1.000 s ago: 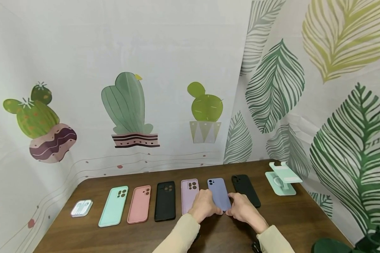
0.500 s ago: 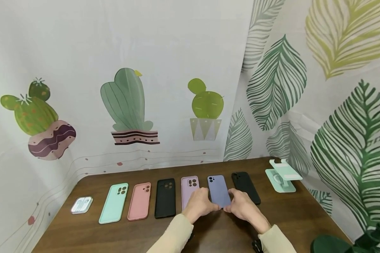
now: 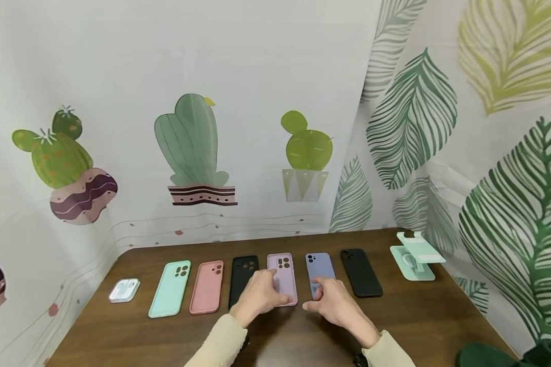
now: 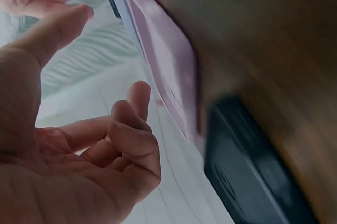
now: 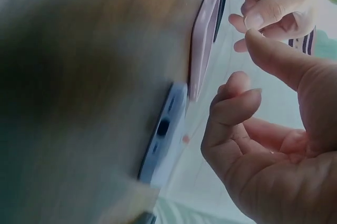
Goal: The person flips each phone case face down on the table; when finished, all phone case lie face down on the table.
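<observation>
My left hand [image 3: 260, 295] hovers over the gap between a black phone case [image 3: 244, 272] and a lilac phone case [image 3: 285, 283], thumb and fingers spread apart. In the left wrist view nothing lies between its fingers, and the lilac case [image 4: 166, 50] stands beyond them. My right hand [image 3: 332, 300] is over the lower end of a blue-violet phone case [image 3: 319, 267], partly covering it. The right wrist view has the blue-violet case [image 5: 167, 134] flat on the table, apart from the loosely bent fingers, which hold nothing.
Left of the hands lie a pink case [image 3: 206, 288], a mint case [image 3: 170, 289] and boxed earphones [image 3: 124, 290]. Another black case [image 3: 360, 272] lies right, with a mint phone stand [image 3: 415, 257] beyond. A dark green object [image 3: 484, 357] shows at the bottom right.
Both hands have let go of the blue-violet case's lower end. My left hand has moved left past the lilac case; the right hand has drawn slightly left, away from the right-hand black case.
</observation>
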Demonstrator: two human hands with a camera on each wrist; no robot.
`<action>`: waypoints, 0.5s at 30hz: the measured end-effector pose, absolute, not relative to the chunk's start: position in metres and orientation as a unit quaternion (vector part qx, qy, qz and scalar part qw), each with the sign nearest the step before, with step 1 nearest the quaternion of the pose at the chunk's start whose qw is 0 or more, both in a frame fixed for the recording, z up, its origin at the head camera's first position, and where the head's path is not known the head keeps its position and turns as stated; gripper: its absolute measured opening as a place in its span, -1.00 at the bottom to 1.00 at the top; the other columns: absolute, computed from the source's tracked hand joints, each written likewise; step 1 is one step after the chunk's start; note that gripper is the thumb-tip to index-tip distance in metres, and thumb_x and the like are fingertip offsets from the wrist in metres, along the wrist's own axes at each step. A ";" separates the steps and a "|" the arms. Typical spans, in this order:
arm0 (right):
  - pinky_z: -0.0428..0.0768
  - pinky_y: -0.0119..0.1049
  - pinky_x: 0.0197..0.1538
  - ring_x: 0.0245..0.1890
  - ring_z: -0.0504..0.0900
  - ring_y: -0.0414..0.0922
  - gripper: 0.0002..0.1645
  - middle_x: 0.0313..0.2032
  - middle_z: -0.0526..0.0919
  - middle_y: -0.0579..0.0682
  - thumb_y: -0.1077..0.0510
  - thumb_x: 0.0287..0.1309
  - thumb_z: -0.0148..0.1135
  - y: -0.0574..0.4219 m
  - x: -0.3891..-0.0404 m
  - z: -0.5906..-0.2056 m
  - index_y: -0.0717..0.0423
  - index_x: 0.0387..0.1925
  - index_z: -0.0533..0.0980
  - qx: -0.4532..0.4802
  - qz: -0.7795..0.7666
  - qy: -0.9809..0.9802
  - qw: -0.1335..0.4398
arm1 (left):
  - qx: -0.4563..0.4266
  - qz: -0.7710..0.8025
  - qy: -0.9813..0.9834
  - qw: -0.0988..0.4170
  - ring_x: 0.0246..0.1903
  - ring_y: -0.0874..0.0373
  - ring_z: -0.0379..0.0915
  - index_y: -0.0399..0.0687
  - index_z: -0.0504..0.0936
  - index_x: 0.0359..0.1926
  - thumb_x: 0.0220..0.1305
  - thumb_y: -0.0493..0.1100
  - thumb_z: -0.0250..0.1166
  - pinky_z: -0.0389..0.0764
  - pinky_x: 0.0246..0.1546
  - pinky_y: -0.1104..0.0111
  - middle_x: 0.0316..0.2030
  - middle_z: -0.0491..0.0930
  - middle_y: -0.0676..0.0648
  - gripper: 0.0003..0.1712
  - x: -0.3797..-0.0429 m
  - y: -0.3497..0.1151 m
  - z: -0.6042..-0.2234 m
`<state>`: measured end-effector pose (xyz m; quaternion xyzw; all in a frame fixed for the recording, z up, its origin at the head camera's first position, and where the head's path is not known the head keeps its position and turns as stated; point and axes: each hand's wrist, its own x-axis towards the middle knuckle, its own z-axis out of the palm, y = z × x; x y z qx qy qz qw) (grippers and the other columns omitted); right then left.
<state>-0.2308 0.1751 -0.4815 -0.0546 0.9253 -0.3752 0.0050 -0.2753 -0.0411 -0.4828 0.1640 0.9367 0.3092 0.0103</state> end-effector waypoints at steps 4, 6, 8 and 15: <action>0.61 -0.25 -0.15 -0.38 0.55 -0.21 -0.13 -0.39 0.66 -0.11 0.11 0.06 0.69 0.162 -0.235 -0.485 0.43 0.33 0.55 -0.078 -0.382 0.920 0.031 | 0.165 0.285 0.944 0.009 -0.39 0.13 0.52 -0.33 0.74 -0.05 -0.04 0.01 0.75 0.58 -0.41 0.28 -0.35 0.70 -0.12 -0.35 -0.278 -0.058 -0.484; 0.60 -0.25 -0.20 -0.40 0.56 -0.19 -0.09 -0.40 0.67 -0.08 0.11 0.06 0.69 0.157 -0.238 -0.488 0.47 0.35 0.51 -0.087 -0.391 0.915 0.045 | 0.164 0.270 0.949 0.009 -0.39 0.13 0.51 -0.28 0.74 -0.11 -0.05 0.03 0.76 0.54 -0.43 0.30 -0.39 0.67 -0.07 -0.39 -0.279 -0.064 -0.485; 0.60 -0.25 -0.24 -0.41 0.58 -0.16 -0.03 -0.41 0.68 -0.06 0.09 0.07 0.70 0.156 -0.243 -0.494 0.51 0.38 0.47 -0.096 -0.392 0.913 0.054 | 0.163 0.256 0.953 0.011 -0.35 0.11 0.52 -0.28 0.74 -0.06 -0.07 0.06 0.77 0.55 -0.39 0.29 -0.40 0.64 -0.03 -0.34 -0.280 -0.067 -0.486; 0.56 -0.32 -0.32 -0.42 0.59 -0.24 0.13 -0.40 0.68 -0.15 -0.10 0.07 0.69 0.156 -0.275 -0.543 0.43 0.48 0.39 -0.097 -0.374 0.919 0.080 | 0.162 0.208 0.965 0.010 -0.08 -0.08 0.61 -0.35 0.72 0.21 -0.18 0.15 0.82 0.70 -0.08 0.09 -0.25 0.70 -0.08 -0.01 -0.281 -0.071 -0.490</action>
